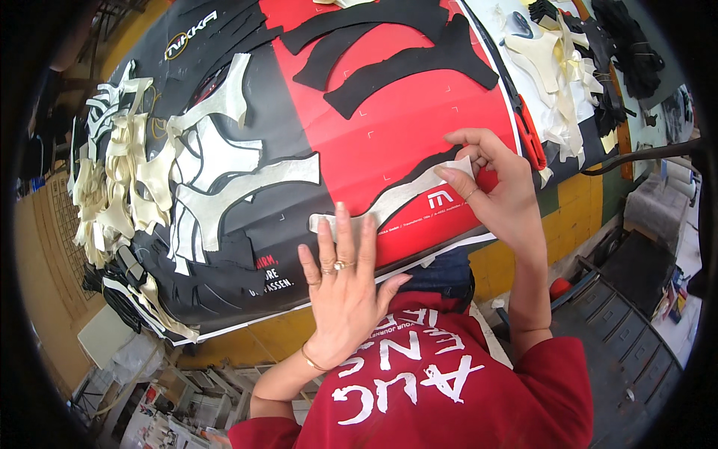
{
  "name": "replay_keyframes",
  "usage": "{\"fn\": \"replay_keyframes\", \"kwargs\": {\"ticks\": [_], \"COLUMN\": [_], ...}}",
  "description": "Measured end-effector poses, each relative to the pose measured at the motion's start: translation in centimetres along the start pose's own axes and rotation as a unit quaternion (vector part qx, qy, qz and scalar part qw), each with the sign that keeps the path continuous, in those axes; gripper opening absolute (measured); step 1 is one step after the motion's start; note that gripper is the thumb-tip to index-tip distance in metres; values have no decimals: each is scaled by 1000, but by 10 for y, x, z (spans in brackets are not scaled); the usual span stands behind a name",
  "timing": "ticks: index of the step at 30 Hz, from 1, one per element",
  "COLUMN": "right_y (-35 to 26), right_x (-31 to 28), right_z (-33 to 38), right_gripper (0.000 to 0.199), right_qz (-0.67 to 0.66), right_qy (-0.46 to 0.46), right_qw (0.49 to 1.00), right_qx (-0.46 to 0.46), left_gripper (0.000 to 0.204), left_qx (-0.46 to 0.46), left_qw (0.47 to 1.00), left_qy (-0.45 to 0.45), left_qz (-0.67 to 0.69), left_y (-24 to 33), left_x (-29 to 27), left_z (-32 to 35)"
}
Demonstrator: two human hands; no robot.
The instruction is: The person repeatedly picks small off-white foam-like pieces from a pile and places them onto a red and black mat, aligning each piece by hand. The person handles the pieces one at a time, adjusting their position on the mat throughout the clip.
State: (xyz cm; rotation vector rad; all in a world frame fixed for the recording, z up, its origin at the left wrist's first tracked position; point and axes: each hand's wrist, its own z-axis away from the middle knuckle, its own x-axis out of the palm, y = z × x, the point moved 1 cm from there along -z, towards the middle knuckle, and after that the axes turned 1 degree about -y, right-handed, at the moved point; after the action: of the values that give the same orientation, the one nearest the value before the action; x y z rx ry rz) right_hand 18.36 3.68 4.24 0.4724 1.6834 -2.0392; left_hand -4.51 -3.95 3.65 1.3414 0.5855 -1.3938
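A curved white fabric piece (pixel 407 192) lies over a black fabric piece (pixel 434 161) of similar outline, whose dark edge shows along the far side. My left hand (pixel 344 288) rests flat near the white piece's left end, fingers stretched out and fingertips pressing on it. At the other end, my right hand (pixel 490 179) pinches the white piece's tip between thumb and fingers, slightly raised. Part of the black piece under my right hand is hidden.
Cream and white cut pieces (pixel 247 183) are heaped on the left of the black-and-red printed sheet (pixel 396 142). Larger black curved pieces (pixel 411 71) lie at the far side. Red-handled scissors (pixel 529 131) lie along the right edge, beside more cream scraps (pixel 538 60).
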Motion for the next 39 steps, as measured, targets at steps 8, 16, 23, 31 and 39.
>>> {"fn": "replay_keyframes", "kwargs": {"ticks": [8,16,23,31,39], "right_y": [-12,-23,11,13,9], "right_x": [16,15,21,23,25], "right_z": [3,12,-2,-9,-4], "right_gripper": [27,29,36,39,46], "right_qz": [21,73,3,17,36], "right_qy": [115,132,129,151,139], "right_qw": [989,976,990,985,989], "right_qx": [-89,-154,-53,-76,-20], "left_gripper": [93,92,95,96,92], "left_qx": [55,53,52,54,47], "left_qw": [996,996,997,997,997], "left_qy": [51,57,61,61,42], "left_qz": [40,33,15,4,42], "left_y": [22,21,23,22,26], "left_x": [21,27,26,27,17], "left_z": [-33,-35,-37,-36,-36]}}
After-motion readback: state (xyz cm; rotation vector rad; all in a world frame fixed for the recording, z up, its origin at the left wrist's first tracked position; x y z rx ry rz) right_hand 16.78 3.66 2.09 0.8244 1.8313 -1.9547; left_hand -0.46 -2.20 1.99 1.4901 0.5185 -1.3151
